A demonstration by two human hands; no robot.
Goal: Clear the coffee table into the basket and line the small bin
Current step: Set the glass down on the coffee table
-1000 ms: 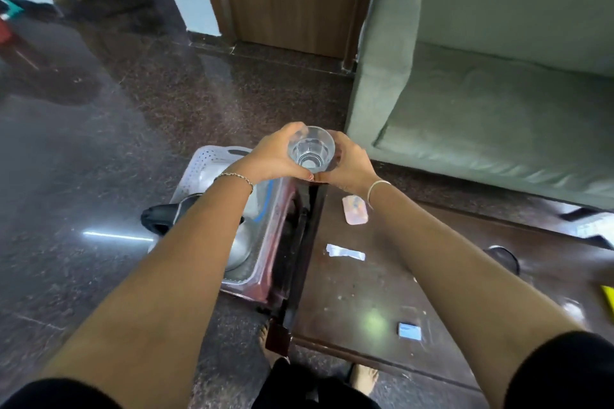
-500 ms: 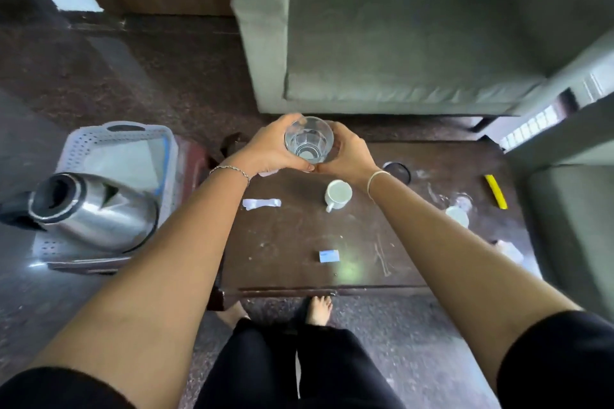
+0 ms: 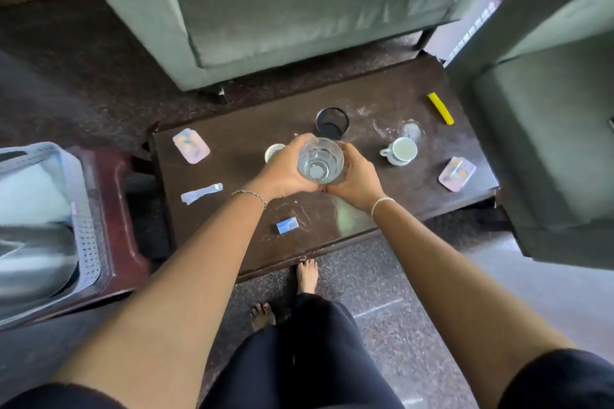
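Observation:
A clear drinking glass (image 3: 321,159) is held upright above the middle of the dark coffee table (image 3: 332,209). My left hand (image 3: 288,167) grips its left side and my right hand (image 3: 356,173) grips its right side. On the table lie a white cup (image 3: 399,150), a second white cup (image 3: 273,151) partly hidden behind my left hand, a small black bin (image 3: 331,123), two pastel coasters (image 3: 191,145) (image 3: 457,173), a torn white wrapper (image 3: 201,192), a small blue packet (image 3: 287,225) and a yellow stick (image 3: 440,108). The white perforated basket (image 3: 84,236) stands at the left with a steel kettle (image 3: 30,262) in it.
The basket rests on a dark red stool (image 3: 123,242) left of the table. A grey-green sofa (image 3: 299,3) stands behind the table and an armchair (image 3: 548,143) at its right. My bare feet (image 3: 305,276) are on the stone floor at the table's front edge.
The view has swung right from the basket to over the table. Both hands keep hold of the glass, which now hangs over the table's middle instead of its left end.

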